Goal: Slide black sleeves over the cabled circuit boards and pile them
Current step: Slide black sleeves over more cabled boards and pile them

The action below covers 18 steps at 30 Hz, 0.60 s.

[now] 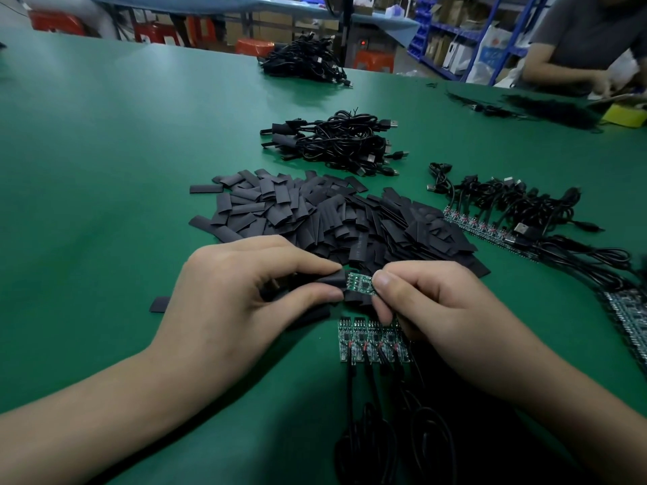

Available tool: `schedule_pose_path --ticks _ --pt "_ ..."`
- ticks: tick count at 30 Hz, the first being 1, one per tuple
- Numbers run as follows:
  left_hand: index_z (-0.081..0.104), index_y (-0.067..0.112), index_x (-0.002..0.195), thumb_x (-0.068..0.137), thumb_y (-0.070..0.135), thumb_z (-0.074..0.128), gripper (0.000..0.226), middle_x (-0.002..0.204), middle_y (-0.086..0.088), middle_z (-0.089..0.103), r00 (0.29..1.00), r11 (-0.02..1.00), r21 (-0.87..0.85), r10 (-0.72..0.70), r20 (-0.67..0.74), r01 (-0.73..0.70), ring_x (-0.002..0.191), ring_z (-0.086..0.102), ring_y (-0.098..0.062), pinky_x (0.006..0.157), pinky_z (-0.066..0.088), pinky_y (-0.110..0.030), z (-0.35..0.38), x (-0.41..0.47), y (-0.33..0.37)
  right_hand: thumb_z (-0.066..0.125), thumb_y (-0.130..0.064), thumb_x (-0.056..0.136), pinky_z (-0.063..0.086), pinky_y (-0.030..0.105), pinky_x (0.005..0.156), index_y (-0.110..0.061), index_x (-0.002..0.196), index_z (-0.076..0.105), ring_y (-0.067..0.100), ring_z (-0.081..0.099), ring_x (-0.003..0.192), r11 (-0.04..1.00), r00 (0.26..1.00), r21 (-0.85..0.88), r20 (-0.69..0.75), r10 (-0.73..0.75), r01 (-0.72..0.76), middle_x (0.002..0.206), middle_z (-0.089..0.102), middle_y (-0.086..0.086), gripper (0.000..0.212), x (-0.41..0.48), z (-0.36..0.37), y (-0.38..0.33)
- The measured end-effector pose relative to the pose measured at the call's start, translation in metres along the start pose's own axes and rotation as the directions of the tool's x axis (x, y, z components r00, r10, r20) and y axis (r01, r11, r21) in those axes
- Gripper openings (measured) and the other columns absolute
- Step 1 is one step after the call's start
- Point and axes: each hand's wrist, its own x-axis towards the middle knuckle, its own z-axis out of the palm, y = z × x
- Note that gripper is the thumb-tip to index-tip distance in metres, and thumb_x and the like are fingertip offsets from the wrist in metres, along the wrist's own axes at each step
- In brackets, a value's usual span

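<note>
My left hand point(241, 292) pinches a black sleeve point(331, 280) between thumb and fingers. My right hand point(437, 309) pinches a small green circuit board point(360, 283), whose left end sits at the sleeve's mouth. Just below my hands a row of several cabled boards point(371, 341) lies flat, their black cables point(385, 432) running toward me. A big heap of loose black sleeves point(332, 215) lies behind my hands. Farther back sits a pile of sleeved cables with USB plugs point(339, 143).
More cabled boards point(490, 229) lie in a row at the right with tangled cables, and a further strip point(630, 320) at the right edge. One stray sleeve point(159, 304) lies left of my hand. Another cable bundle point(304, 61) sits far back. A person point(588, 47) works at the far right.
</note>
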Motion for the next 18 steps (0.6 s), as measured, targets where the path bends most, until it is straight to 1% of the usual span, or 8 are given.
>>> schedule_pose_path --ticks 2,4,6,8,12,14,16,18 --pt "0.08 0.031 0.097 0.081 0.043 0.077 0.02 0.088 0.022 0.071 1.0 1.0 0.009 0.002 0.015 -0.002 0.08 0.067 0.003 0.072 0.054 -0.025 0.0008 -0.0003 -0.0014 0.043 -0.05 0.098 0.027 0.024 0.048 -0.023 0.074 0.061 0.006 0.034 0.047 0.999 1.0 -0.032 0.005 -0.013 0.014 0.051 0.038 -0.005 0.04 -0.0012 -0.0001 -0.0005" --pt "0.08 0.032 0.097 0.083 0.044 0.076 0.019 0.09 0.022 0.071 0.999 1.0 0.019 0.016 0.04 -0.016 0.082 0.067 0.001 0.072 0.055 -0.029 0.0013 -0.0009 -0.0035 0.044 -0.048 0.1 0.028 0.026 0.049 -0.024 0.073 0.06 0.006 0.034 0.047 0.997 0.999 -0.066 0.023 -0.023 0.025 0.051 0.037 -0.006 0.04 -0.0017 -0.0006 -0.0006" --pt "0.078 0.032 0.099 0.086 0.041 0.075 0.016 0.094 0.022 0.071 0.996 0.999 0.025 0.04 0.074 -0.042 0.087 0.067 0.003 0.073 0.057 -0.03 0.002 -0.0026 -0.0057 0.044 -0.047 0.101 0.03 0.028 0.049 -0.025 0.072 0.059 0.005 0.035 0.048 0.994 0.998 -0.108 0.048 -0.027 0.032 0.051 0.037 -0.005 0.04 -0.0012 -0.0012 -0.0006" --pt "0.075 0.032 0.101 0.091 0.038 0.072 0.013 0.101 0.021 0.069 0.993 0.998 0.029 0.052 0.109 -0.056 0.09 0.065 0.006 0.075 0.057 -0.028 0.0024 -0.0042 -0.0081 0.043 -0.05 0.099 0.031 0.032 0.051 -0.027 0.071 0.06 0.006 0.035 0.048 0.993 0.998 -0.119 0.062 -0.01 0.017 0.052 0.038 0.0 0.04 -0.0004 -0.0022 -0.0005" --pt "0.074 0.031 0.099 0.092 0.038 0.07 0.011 0.099 0.02 0.069 0.991 0.995 0.038 0.085 0.103 -0.089 0.087 0.066 0.004 0.072 0.057 -0.029 0.0047 -0.0047 -0.0062 0.041 -0.057 0.095 0.028 0.028 0.049 -0.027 0.073 0.063 0.007 0.034 0.046 0.998 0.994 -0.007 0.085 0.063 -0.062 0.053 0.039 -0.002 0.043 0.0003 -0.0041 0.0003" --pt "0.074 0.03 0.101 0.09 0.034 0.072 0.011 0.102 0.019 0.068 0.991 0.996 0.031 0.079 0.111 -0.083 0.088 0.066 0.003 0.074 0.056 -0.029 0.0043 -0.0033 -0.0038 0.042 -0.059 0.093 0.028 0.03 0.05 -0.026 0.074 0.064 0.009 0.034 0.047 0.994 0.99 0.042 0.101 0.094 -0.098 0.055 0.042 0.002 0.044 0.0007 -0.0038 0.0001" --pt "0.075 0.028 0.102 0.09 0.031 0.073 0.013 0.102 0.018 0.069 0.989 0.997 0.022 0.071 0.127 -0.074 0.09 0.065 0.004 0.076 0.055 -0.027 0.0025 -0.0045 -0.0044 0.042 -0.058 0.092 0.027 0.031 0.05 -0.026 0.074 0.064 0.009 0.033 0.047 0.994 0.99 0.061 0.11 0.084 -0.092 0.055 0.041 0.004 0.043 0.0003 -0.0029 -0.0011" --pt "0.076 0.027 0.101 0.09 0.032 0.073 0.012 0.1 0.019 0.07 0.99 0.997 -0.01 0.079 0.118 -0.079 0.089 0.066 0.004 0.076 0.056 -0.026 0.0009 -0.0044 -0.0006 0.042 -0.055 0.094 0.027 0.031 0.05 -0.027 0.074 0.064 0.008 0.033 0.047 0.998 0.993 0.038 0.112 0.048 -0.053 0.055 0.038 0.002 0.042 -0.0011 -0.0023 -0.0025"
